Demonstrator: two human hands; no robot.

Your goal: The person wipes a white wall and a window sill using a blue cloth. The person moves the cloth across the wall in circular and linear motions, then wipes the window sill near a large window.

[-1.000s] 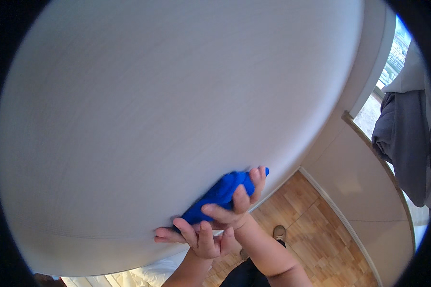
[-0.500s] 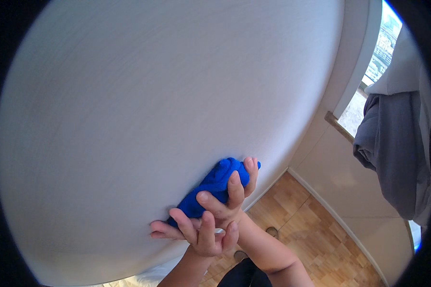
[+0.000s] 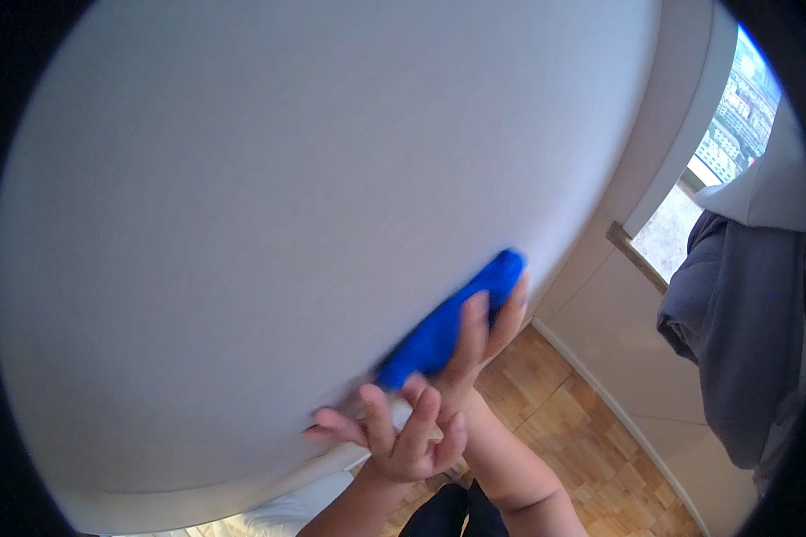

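Note:
A bunched bright blue cloth (image 3: 452,318) lies against a large pale panel (image 3: 287,206). My right hand (image 3: 476,353) grips it from the near side, its fingers lying over the cloth and pressing it to the surface. Motion blurs the cloth and the fingertips slightly. Just left and below, my left hand (image 3: 407,443) has its fingers spread and partly curled, holding nothing that I can see. Its fingertips are close to the panel; whether they touch it I cannot tell. The left hand overlaps the lower part of the right hand.
On the right, dark grey fabric (image 3: 734,331) hangs beside a window (image 3: 734,116) with a sill (image 3: 636,255). Below are a wood-patterned floor (image 3: 591,430) and a pale skirting strip (image 3: 618,412). Cream bedding (image 3: 287,515) shows at the bottom left.
My right hand has slid the blue cloth up and to the right along the panel. My left hand has shifted slightly right. The cloth now looks flatter and longer.

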